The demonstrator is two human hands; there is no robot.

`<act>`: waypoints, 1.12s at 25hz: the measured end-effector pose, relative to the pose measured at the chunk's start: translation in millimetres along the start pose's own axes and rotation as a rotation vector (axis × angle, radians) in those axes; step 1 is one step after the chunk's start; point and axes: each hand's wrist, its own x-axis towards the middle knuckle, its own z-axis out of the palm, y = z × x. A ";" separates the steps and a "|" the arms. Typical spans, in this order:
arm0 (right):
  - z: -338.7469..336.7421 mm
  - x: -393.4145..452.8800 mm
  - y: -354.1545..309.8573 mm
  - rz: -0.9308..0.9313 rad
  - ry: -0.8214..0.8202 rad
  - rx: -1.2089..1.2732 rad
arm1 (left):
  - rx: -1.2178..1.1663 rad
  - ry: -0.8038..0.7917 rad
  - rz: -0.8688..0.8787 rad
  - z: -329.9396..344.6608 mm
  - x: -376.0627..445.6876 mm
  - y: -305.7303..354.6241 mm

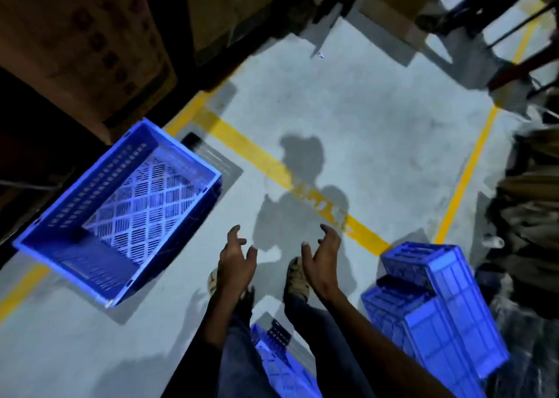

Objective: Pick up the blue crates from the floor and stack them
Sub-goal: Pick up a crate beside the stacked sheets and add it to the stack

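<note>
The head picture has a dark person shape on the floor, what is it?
Head view: it is the person's shadow on the grey floor, cast ahead of both empty hands; the upper left is dim, and the edges look blurred and bent.

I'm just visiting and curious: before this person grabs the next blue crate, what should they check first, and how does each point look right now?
1. Both hands free: ok. The left hand and right hand hold nothing, fingers loosely spread.
2. Open crate empty: ok, its slatted bottom shows bare.
3. Open crate within reach: cannot tell, it lies off to the left, apart from both hands.
4. Crates on the right sitting steady: not ok, they lie tilted against each other.
5. Footing: not ok, a crate lies right by the legs.
6. Floor ahead: ok, only yellow lines and shadows.
</note>
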 end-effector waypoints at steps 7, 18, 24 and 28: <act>-123.9 17.2 185.4 0.307 0.441 0.162 | 0.286 -0.282 0.301 220.4 24.2 91.2; -288.0 -37.0 484.7 0.836 0.580 0.314 | 0.749 -0.754 0.366 547.9 -77.6 92.1; -350.9 -23.0 601.0 0.931 0.543 0.354 | 0.881 -0.898 0.530 681.6 -86.5 124.0; -386.5 17.8 665.4 0.888 0.440 0.345 | 1.025 -0.962 0.666 791.0 -52.6 146.5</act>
